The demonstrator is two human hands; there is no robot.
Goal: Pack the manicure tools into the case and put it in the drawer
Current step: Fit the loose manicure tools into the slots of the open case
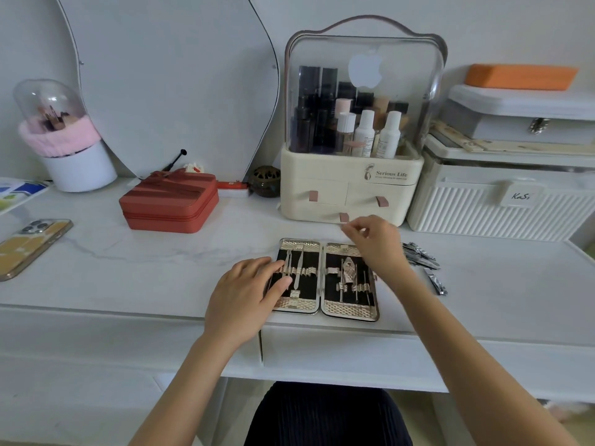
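Observation:
An open manicure case (326, 309) with a silver textured rim and black lining lies flat near the front edge of the white table. Several metal tools sit under its straps in both halves. My left hand (248, 288) rests flat on the case's left half, fingers spread over the tools there. My right hand (375, 241) hovers above the case's top right corner, fingers loosely curled with nothing visible in them. More loose metal tools (421, 255) and a nail clipper (436, 281) lie on the table to the right of the case. A shut table drawer (338, 352) is below the case.
A cream cosmetics organizer (351, 194) with small drawers stands right behind the case. A red zip box (169, 202) sits at left, a phone (32, 246) at far left, a ribbed white storage box (502, 207) at right. A mirror leans against the back wall.

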